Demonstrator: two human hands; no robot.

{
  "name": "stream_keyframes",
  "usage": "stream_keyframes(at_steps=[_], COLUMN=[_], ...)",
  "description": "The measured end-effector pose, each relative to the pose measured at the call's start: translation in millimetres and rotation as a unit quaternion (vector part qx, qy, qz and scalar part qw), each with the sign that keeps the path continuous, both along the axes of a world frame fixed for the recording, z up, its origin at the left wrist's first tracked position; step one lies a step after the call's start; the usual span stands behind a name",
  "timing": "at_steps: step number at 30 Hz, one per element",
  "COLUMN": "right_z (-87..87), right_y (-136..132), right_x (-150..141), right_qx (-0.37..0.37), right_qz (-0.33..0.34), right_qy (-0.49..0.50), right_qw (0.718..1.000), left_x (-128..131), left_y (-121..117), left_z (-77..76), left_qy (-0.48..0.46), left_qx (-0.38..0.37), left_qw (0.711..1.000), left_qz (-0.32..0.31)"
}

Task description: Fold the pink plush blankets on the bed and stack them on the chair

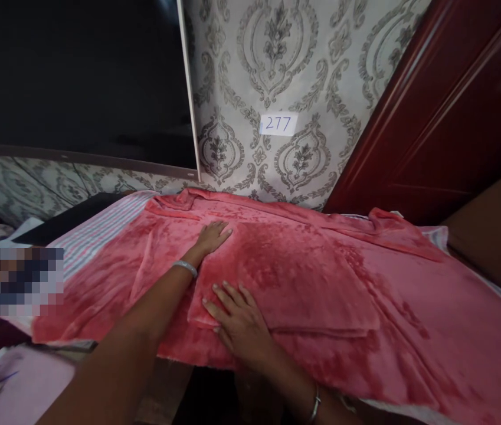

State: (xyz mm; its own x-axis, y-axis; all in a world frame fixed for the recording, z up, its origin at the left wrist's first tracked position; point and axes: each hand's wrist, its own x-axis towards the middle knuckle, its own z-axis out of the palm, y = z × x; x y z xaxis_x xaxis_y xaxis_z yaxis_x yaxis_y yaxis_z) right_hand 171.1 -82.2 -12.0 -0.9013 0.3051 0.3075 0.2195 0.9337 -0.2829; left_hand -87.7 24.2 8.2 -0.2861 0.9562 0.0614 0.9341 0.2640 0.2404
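Note:
A pinkish-red plush cloth (294, 283), folded into a flat, roughly four-sided piece, lies in the middle of a larger spread of the same plush fabric (427, 307). My left hand (215, 237) rests flat at the folded piece's far left corner, fingers stretched out and a bracelet on the wrist. Nearer to me, my right hand (242, 323) presses on the piece's near left part with its fingers spread. Neither hand grips anything. Whether the folded piece is joined to the fabric beneath cannot be seen.
A striped cloth (111, 221) shows under the plush at the left. Behind stand a patterned wall (272, 65) with a paper label (278, 123) reading 277, a large dark screen (77, 77) and a dark red wooden panel (436, 112). A pale pink surface (38, 383) is at lower left.

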Motion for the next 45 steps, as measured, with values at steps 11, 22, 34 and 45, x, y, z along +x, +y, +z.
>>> stream_keyframes(at_steps=[11,22,34,45], right_z=[-1.3,35.4,-10.4,-14.9], right_y=[1,56,109,109], right_x=[4,66,156,152], right_qx=[0.018,0.016,0.085,0.089], right_qz=[0.011,-0.169,-0.365,-0.363], right_qy=[0.012,0.070,-0.049,-0.029], right_qw=[1.000,0.983,0.926,0.927], left_x=[27,90,90,87], left_y=[-26,-138,-140,-141], left_z=[41.9,19.5,-16.3,-17.1], left_qy=[0.072,0.045,0.061,0.058], left_qx=[0.019,0.050,0.066,0.057], left_qw=[0.997,0.994,0.994,0.995], left_qz=[0.022,-0.085,-0.065,-0.058])
